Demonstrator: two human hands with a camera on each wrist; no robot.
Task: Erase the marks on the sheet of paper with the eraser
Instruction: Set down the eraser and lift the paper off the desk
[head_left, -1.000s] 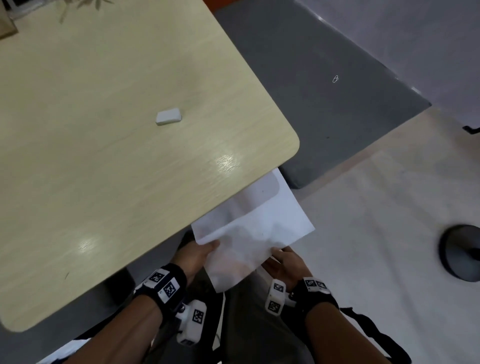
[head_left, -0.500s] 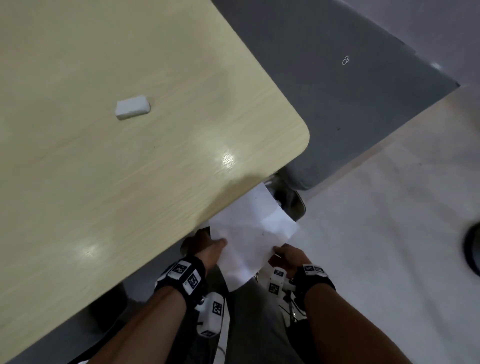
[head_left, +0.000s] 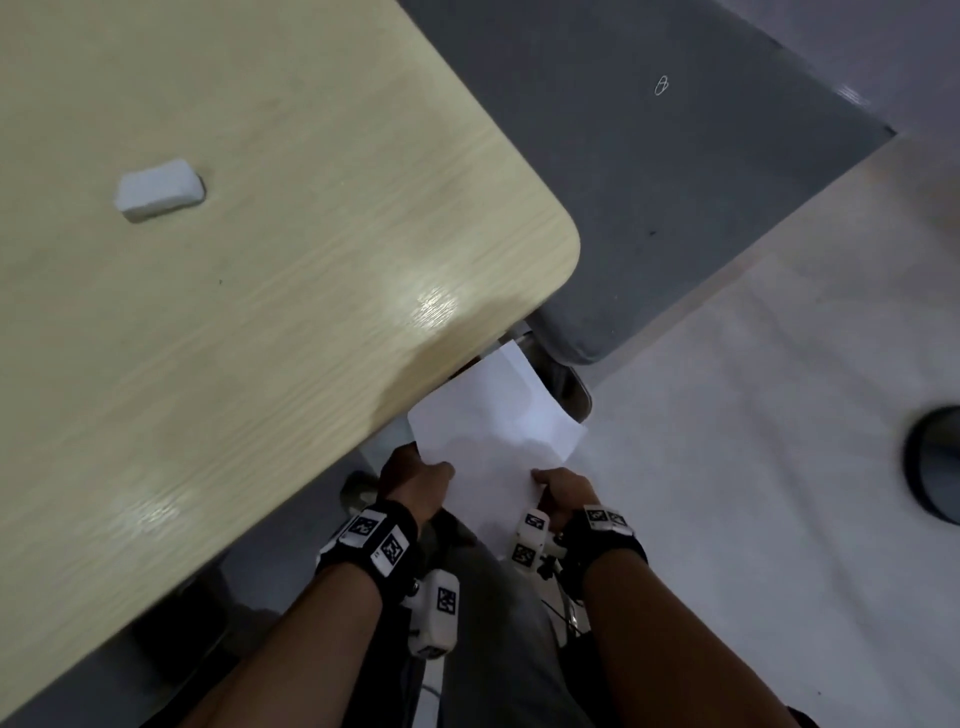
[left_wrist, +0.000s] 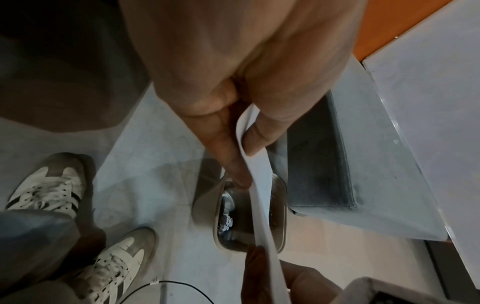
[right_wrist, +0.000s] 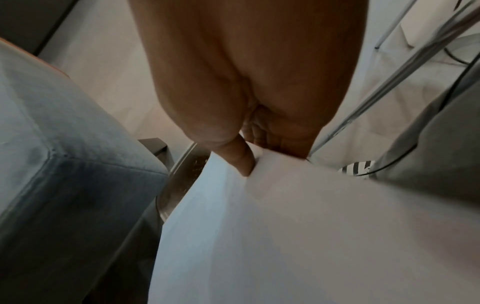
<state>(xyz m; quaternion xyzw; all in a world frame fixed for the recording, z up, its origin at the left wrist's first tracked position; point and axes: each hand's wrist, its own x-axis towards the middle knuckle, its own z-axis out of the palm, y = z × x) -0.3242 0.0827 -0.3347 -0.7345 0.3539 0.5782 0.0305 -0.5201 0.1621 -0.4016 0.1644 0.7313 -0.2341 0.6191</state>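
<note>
A white sheet of paper (head_left: 493, 431) hangs in the air beside and below the table's near corner, bowed, its far corner under the table edge. My left hand (head_left: 418, 480) pinches the sheet's left edge between thumb and fingers (left_wrist: 244, 144). My right hand (head_left: 558, 486) pinches the right edge, thumb (right_wrist: 241, 158) pressed onto the paper (right_wrist: 285, 236). No marks show on the visible face. The white eraser (head_left: 158, 188) lies alone on the light wooden table (head_left: 285, 260), far from both hands.
A metal bin (left_wrist: 249, 214) with crumpled scraps stands on the floor under the sheet. A grey upholstered block (head_left: 649, 182) lies beyond the table corner. My legs and white trainers (left_wrist: 52, 189) are below. A dark round base (head_left: 935, 462) sits at the right edge.
The sheet has sunk lower and tilted, with both hands still holding its edges. The head view has swung, so the eraser now appears further left.
</note>
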